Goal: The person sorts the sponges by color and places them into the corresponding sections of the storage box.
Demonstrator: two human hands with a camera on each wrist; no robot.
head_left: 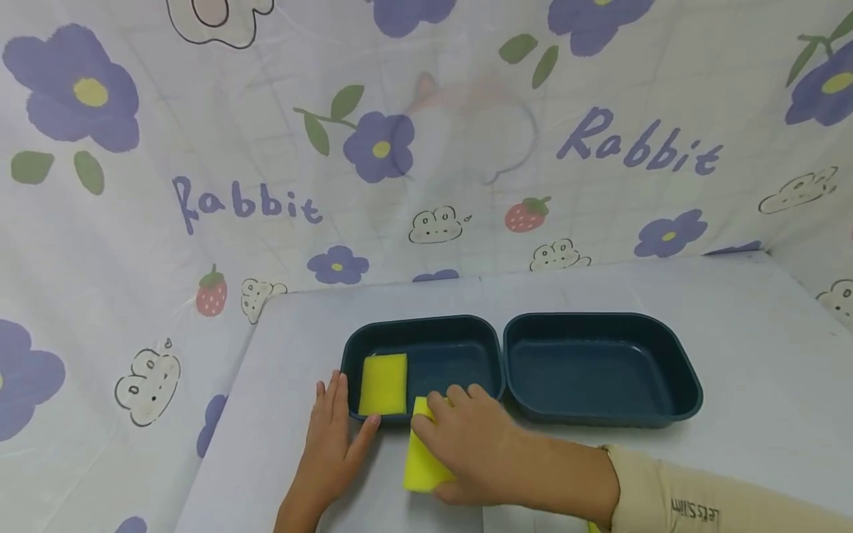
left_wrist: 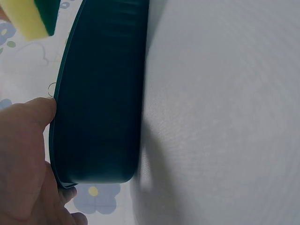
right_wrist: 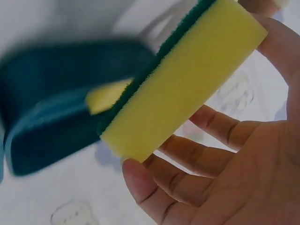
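Note:
My right hand (head_left: pixel 476 444) grips a yellow sponge (head_left: pixel 423 463) by its sides, just over the front rim of the left dark teal tray (head_left: pixel 453 363). In the right wrist view this sponge (right_wrist: pixel 187 79) shows a green scouring layer along one face. A second yellow sponge (head_left: pixel 383 385) lies in the left end of that tray, yellow side up. My left hand (head_left: pixel 326 444) rests against the tray's front left corner, fingers straight along the outer side and thumb at the front rim. The left wrist view shows the thumb touching the tray's rim (left_wrist: pixel 52 122).
A matching teal tray (head_left: pixel 593 377) with nothing in it stands close beside the first on the right. Both sit on a white tabletop (head_left: pixel 753 370). Behind rises a printed curtain (head_left: pixel 466 178). A bit of yellow (head_left: pixel 592 527) shows below the right sleeve.

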